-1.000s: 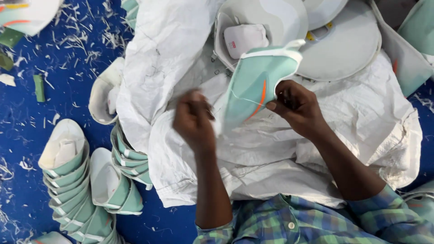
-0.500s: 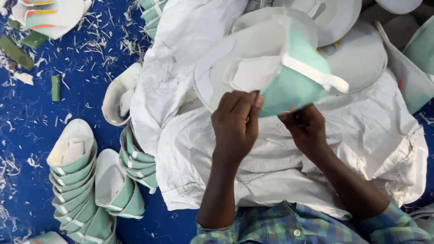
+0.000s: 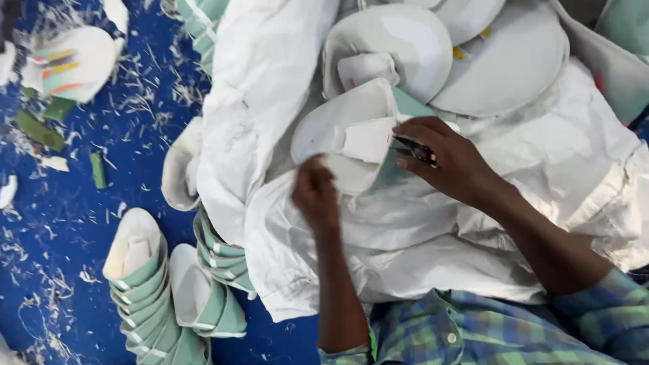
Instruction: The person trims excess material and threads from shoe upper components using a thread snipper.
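Observation:
A white and green shoe upper (image 3: 351,135) lies on its side over the white sack (image 3: 419,230) on my lap, its white inside turned up. My left hand (image 3: 316,192) grips its near lower edge. My right hand (image 3: 449,162) rests on its right side and holds a small metal cutter (image 3: 414,149) against the green edge. More white uppers (image 3: 399,47) lie just behind it in the sack.
Nested stacks of green and white uppers (image 3: 145,290) stand on the blue floor (image 3: 61,230) at lower left, another stack (image 3: 220,253) beside the sack. Green scraps (image 3: 98,170) and white shavings litter the floor. Large pale round pieces (image 3: 507,61) lie at top right.
The upper has come down from a raised, tilted hold to lie low on the sack. My left hand moved down to its near edge; my right hand moved onto its right side.

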